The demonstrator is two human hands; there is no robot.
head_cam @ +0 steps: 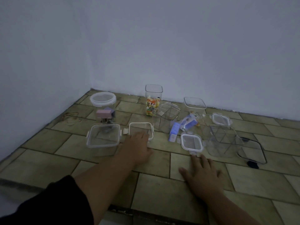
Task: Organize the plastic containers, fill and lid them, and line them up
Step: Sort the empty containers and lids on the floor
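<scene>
Head view: dim light, clear tubs and lids scattered over the floor toward its far edge by the wall. Left hand reaches out, fingers straight over the near rim of a white-rimmed rectangular piece, gripping nothing. Right hand lies spread flat on the floor, empty, just short of a small square lid. Risk: straight fingers may shove the piece into the lidded box beside it, and look-alike lids invite mismatches.

Floor: rectangular olive-tan tiles, laid staggered, with dark joints. The left wall and back wall, both plain and pale, meet in a corner. Thin brownish loops, kind indeterminate, lie on the tiles near the left wall.
</scene>
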